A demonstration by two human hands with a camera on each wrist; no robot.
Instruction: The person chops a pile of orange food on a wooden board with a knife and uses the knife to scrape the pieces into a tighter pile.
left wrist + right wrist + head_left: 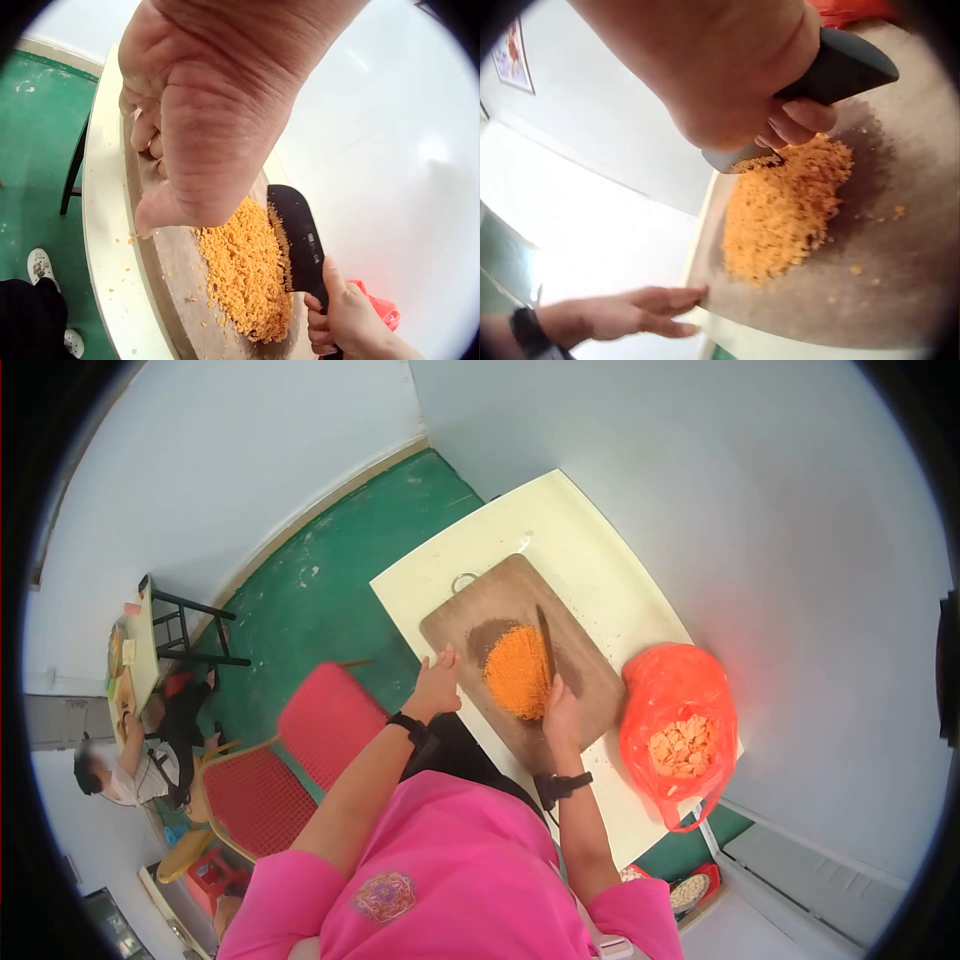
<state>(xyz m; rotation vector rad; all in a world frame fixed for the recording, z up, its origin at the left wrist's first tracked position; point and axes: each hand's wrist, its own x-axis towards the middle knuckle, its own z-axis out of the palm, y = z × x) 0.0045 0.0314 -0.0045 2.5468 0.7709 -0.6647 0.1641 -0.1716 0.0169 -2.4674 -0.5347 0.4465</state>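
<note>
My right hand (563, 718) grips the handle of a dark-bladed cleaver (295, 238), whose blade stands along one side of a heap of finely chopped orange bits (515, 675). Orange crumbs cling to the blade. The heap lies on a brown wooden cutting board (515, 580), with a few stray bits around it. Over the board's left edge is my left hand (436, 685), holding nothing. Its fingers look extended in the right wrist view, fingertips right at the board's rim.
A red plastic bag (650, 670) of pale orange pieces stands on the cream table (590, 525) right of the board. Red-backed chairs (325, 710) are to the left. Farther left, another person (150, 770) sits at a small table. A wall rises beyond the table.
</note>
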